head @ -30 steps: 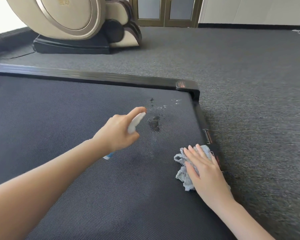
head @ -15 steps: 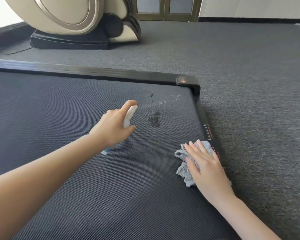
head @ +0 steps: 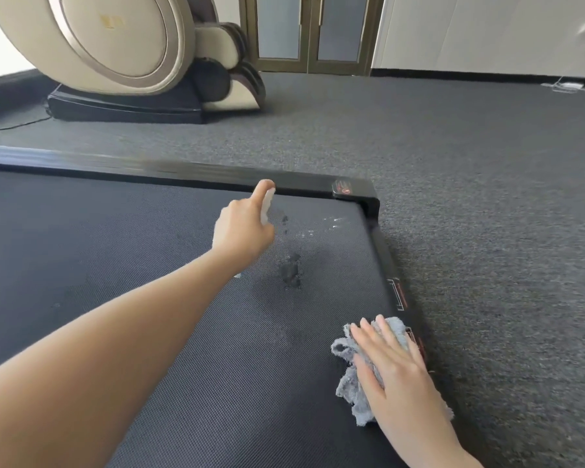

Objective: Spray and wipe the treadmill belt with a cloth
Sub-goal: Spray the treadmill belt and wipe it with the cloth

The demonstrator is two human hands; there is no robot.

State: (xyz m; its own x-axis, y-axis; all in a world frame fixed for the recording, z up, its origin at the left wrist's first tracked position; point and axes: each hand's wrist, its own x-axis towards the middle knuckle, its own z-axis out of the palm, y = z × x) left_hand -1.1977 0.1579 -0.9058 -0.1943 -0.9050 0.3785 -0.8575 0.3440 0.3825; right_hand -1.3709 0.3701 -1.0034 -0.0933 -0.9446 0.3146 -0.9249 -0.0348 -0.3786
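Note:
The dark treadmill belt (head: 115,265) fills the lower left. A dark wet patch (head: 291,270) and small droplets (head: 331,222) lie near its far right corner. My left hand (head: 242,231) grips a small white spray bottle (head: 267,204), index finger on its top, just left of the wet marks. My right hand (head: 392,369) rests flat, fingers straight, on a crumpled grey cloth (head: 350,380) at the belt's right edge.
A black frame rail (head: 183,172) borders the belt at the back and right, with a red-marked corner cap (head: 347,190). Grey carpet (head: 487,197) surrounds it. A beige massage chair (head: 122,52) stands at the back left, glass doors (head: 304,32) behind.
My left hand with the spray bottle has moved farther away, toward the belt's back rail. My right hand stays on the cloth. The camera tilted up a little.

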